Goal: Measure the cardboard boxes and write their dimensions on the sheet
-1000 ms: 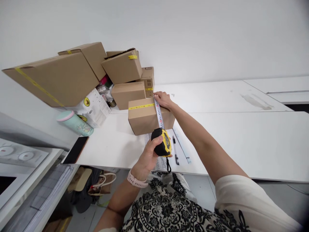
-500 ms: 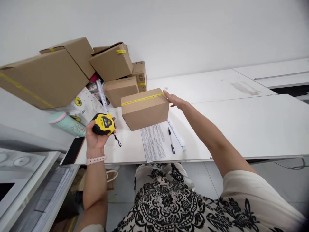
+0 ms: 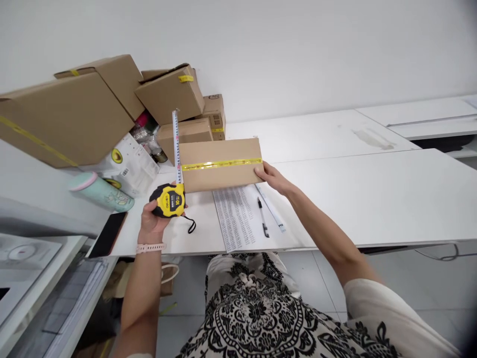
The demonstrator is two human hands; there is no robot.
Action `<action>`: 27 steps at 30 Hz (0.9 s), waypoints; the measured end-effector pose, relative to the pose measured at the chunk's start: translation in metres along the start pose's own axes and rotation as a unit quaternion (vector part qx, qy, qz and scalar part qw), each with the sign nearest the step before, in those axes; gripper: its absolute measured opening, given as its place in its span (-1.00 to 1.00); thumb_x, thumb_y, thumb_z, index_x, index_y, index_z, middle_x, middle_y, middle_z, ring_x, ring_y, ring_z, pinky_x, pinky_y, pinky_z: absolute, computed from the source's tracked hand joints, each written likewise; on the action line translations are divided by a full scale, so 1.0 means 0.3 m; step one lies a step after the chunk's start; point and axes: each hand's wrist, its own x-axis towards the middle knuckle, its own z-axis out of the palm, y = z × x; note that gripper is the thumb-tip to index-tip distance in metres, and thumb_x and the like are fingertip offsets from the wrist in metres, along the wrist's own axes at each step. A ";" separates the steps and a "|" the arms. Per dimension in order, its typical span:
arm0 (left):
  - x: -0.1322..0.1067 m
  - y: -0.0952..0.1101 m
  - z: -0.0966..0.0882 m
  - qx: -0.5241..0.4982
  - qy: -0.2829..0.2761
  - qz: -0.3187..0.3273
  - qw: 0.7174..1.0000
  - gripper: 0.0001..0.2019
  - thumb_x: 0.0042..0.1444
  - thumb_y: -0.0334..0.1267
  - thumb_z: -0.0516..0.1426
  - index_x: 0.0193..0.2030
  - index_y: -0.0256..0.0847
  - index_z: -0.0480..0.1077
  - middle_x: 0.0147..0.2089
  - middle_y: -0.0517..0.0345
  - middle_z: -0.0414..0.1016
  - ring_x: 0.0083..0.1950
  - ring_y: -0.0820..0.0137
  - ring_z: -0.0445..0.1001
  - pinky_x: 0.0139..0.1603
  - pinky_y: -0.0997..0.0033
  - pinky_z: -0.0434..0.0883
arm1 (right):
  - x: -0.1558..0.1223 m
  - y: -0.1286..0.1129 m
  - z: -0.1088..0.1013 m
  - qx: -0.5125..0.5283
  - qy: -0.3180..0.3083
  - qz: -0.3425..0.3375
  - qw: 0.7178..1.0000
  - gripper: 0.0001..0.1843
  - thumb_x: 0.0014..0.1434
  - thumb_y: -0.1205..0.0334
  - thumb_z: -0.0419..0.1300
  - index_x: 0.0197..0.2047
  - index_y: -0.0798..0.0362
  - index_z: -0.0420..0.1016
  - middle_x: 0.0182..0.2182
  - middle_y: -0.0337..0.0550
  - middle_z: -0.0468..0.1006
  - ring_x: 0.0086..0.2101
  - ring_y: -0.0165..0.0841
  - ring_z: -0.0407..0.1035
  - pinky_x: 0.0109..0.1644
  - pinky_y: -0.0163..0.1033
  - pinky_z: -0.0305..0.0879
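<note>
In my left hand (image 3: 152, 219) is a yellow and black tape measure (image 3: 170, 201), its fingers wrapped round the case. The white blade (image 3: 176, 144) stands out of it, pointing away from me along the left end of a cardboard box (image 3: 223, 174). Yellow tape runs lengthwise across the box's face. My right hand (image 3: 274, 178) grips the box at its right end, thumb on the face and the other fingers hidden behind. Below the box lie a printed sheet of numbers (image 3: 236, 219), a black pen (image 3: 263, 217) and a pale ruler-like strip (image 3: 272, 211).
Several cardboard boxes (image 3: 93, 109) are piled against the wall at the back left. A mint-green bottle (image 3: 102, 191) lies by plastic packages (image 3: 128, 164). A dark phone-like slab (image 3: 108, 234) rests at the left edge of the white table (image 3: 354, 199).
The box has been tipped so its taped face turns toward me. My right hand moved down its right end and took hold. The tape measure moved right, up to the box's left end.
</note>
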 end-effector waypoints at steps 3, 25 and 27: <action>-0.032 -0.034 -0.012 0.016 0.016 -0.022 1.000 -0.24 -0.35 -0.12 0.42 0.10 -0.27 0.48 -0.03 -0.20 0.59 -0.24 -0.07 0.63 -0.45 0.01 0.62 | -0.055 0.057 0.031 0.005 0.004 -0.044 0.999 -0.14 0.23 -0.34 0.17 0.42 -0.03 0.18 0.41 0.01 0.26 0.35 -0.12 0.20 0.39 0.02 0.21; 0.101 0.184 0.289 0.622 -0.036 0.132 0.771 -0.01 -0.39 -0.22 0.53 0.32 -0.05 0.41 0.18 -0.05 0.50 0.19 -0.18 0.44 0.16 -0.10 0.46 | -0.295 0.132 0.194 -0.540 -0.012 0.247 0.805 -0.61 0.37 0.30 -0.05 0.22 0.05 0.31 -0.09 0.13 0.67 -0.13 -0.06 0.58 -0.19 -0.13 0.30; 0.171 0.162 0.357 0.698 -0.061 0.131 0.701 -0.01 -0.29 -0.13 0.49 0.38 -0.13 0.33 0.22 -0.12 0.46 0.21 -0.26 0.40 0.25 -0.34 0.31 | -0.299 0.121 0.196 -0.547 -0.030 0.251 0.798 -0.61 0.34 0.36 -0.04 0.18 0.05 0.37 -0.08 0.14 0.67 -0.12 -0.04 0.59 -0.19 -0.12 0.30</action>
